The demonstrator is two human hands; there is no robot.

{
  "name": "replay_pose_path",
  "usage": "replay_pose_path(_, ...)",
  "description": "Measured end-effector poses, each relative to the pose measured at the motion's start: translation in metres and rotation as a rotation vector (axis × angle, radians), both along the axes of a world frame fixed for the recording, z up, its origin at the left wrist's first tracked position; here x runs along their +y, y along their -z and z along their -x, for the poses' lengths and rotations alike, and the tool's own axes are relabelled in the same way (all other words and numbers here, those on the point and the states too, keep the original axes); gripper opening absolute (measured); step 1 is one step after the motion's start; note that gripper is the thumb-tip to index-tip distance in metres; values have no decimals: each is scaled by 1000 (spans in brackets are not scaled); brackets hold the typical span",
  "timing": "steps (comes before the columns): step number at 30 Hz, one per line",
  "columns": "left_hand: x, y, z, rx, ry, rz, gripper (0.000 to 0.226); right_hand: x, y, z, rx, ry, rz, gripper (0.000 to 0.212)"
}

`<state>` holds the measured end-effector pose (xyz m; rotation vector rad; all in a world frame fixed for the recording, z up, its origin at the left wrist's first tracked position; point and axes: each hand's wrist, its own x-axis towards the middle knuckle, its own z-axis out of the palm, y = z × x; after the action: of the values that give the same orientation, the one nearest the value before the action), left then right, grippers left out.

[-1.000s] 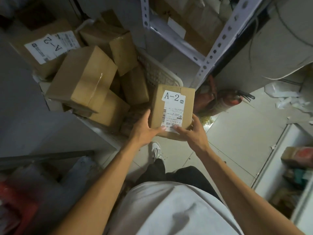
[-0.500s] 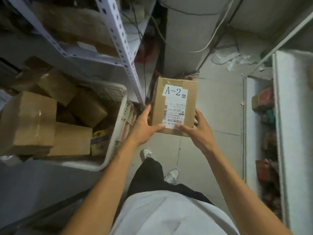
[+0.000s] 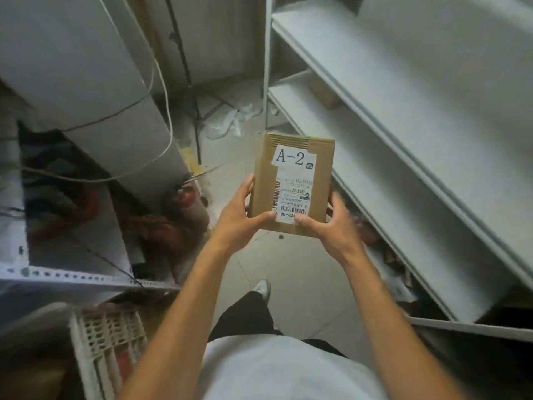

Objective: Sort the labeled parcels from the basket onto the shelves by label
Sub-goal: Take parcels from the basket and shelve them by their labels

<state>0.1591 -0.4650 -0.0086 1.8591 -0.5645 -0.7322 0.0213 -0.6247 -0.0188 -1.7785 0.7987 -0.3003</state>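
Head view: carry step, parcel (image 3: pixel 292 183) labeled A-2 held mid-air at centre frame, off the basket (image 3: pixel 106 345) at 7 o'clock. Left hand (image 3: pixel 240 215) grips its 9 o'clock edge, right hand (image 3: pixel 331 226) its 4 o'clock corner, thumbs on top. Next, probably: find A-2 spot on shelves (image 3: pixel 389 116) at 2 o'clock, set down.

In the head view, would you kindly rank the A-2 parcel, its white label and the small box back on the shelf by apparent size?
1. A-2 parcel, gripped by left hand and right hand.
2. White label.
3. Small box on the shelf; it sits farther from the camera and partly hidden, so its true size is unsure.
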Motion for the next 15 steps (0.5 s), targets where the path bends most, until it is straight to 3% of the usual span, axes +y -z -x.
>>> replay_pose_path(9,-146,-21,-28,46,512,72,78,-69,-23,37,6,444,42,64)
replay_pose_path(15,-223,-20,6,111,702,112,78,-108,-32,83,28,670,81,59)
